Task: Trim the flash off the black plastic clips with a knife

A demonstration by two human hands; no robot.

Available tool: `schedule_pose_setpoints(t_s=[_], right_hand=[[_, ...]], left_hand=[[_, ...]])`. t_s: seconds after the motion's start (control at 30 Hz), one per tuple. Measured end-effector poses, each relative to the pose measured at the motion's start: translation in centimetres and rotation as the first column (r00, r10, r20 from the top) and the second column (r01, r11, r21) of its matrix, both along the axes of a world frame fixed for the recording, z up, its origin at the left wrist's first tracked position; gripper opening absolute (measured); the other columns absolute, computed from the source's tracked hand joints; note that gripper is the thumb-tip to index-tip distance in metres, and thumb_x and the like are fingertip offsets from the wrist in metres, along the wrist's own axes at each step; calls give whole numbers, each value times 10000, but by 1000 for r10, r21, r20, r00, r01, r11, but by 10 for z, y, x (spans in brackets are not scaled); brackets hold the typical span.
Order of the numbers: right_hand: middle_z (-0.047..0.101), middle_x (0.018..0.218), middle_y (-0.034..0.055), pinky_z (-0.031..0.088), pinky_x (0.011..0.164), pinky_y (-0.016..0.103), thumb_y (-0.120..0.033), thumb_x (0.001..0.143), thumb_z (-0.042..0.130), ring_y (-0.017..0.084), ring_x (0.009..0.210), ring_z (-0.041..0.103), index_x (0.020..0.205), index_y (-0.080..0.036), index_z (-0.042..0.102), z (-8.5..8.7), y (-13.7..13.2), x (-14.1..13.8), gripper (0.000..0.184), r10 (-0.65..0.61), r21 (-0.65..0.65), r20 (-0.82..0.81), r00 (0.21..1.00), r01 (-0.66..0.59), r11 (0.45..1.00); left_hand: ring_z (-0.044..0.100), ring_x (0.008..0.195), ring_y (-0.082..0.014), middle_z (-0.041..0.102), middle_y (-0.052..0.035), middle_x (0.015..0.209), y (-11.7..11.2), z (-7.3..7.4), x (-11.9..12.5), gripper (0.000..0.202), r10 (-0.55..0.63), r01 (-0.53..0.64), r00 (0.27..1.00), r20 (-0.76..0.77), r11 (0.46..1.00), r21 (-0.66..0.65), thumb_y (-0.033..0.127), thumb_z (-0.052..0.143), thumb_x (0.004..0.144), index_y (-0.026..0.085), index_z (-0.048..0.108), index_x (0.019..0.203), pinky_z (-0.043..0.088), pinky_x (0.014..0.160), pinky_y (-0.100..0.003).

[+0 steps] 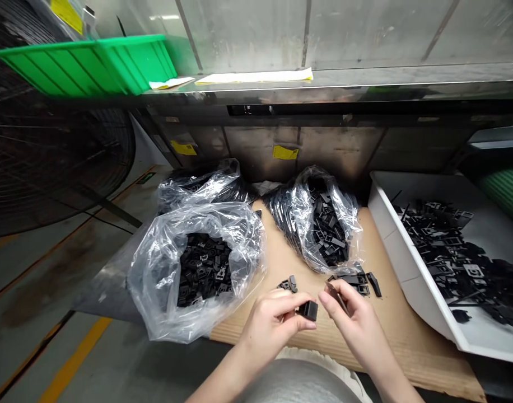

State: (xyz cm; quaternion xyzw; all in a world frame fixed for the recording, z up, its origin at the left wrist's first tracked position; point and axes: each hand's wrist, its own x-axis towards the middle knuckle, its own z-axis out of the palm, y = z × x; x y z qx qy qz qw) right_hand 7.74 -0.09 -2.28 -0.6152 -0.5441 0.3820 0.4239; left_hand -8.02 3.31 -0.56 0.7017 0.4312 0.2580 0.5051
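Note:
Near the front edge of the cardboard sheet [281, 257], my left hand [269, 319] pinches a small black block-shaped plastic part [308, 310] between thumb and fingers. Just to its right, my right hand [357, 319] grips a thin, flat black plastic piece [337, 296]. The two parts are close together but apart. Beyond my left hand lie a few small black parts [288, 283]. Past my right hand sits a loose pile of black plastic pieces [352, 280], with one longer piece [374, 284] at its right end.
An open clear bag [155, 280] of small black parts stands left, another bag [298, 218] behind centre. At right, a white tray [411, 268] holds many black pieces. A green bin [84, 67] rests on the metal shelf [365, 78]. A large fan [50, 140] stands far left.

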Motion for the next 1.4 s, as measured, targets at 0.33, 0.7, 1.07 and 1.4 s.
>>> schedule_pose_setpoints(t_s=[0.33,0.7,1.07,1.4], right_hand=[[575,681,24,444,571,234,-215,868,406,143,622,565,907,-193,603,-10,-15,-6,202,74,209,176,982,-111,972],[611,749,79,457,610,293,-103,840,449,175,687,575,992,-137,591,-4,-13,-12,210,-11,437,356,935,-156,886],[582,699,18,414,569,240,-154,855,419,136,622,544,907,-196,618,11,-11,-11,211,214,216,74,974,-226,950],[522,649,-3,392,537,235,-157,851,435,123,578,511,906,-197,610,11,-9,-7,188,177,245,68,982,-188,951]], left_hand=[[495,531,-95,596,-20,730,3,-2,-6,182,269,-88,854,446,918,-386,303,530,816,168,475,924,392,509,-210],[568,858,-182,646,-33,878,-7,3,-6,113,261,-214,919,294,960,-182,168,619,735,174,661,841,438,795,-265],[578,842,-188,650,-31,836,-5,7,-8,93,151,-145,954,258,988,-42,173,605,757,179,676,817,434,771,-256],[569,879,-152,641,5,872,-2,10,-9,147,99,-108,964,246,994,23,128,607,763,227,670,852,409,794,-199]])
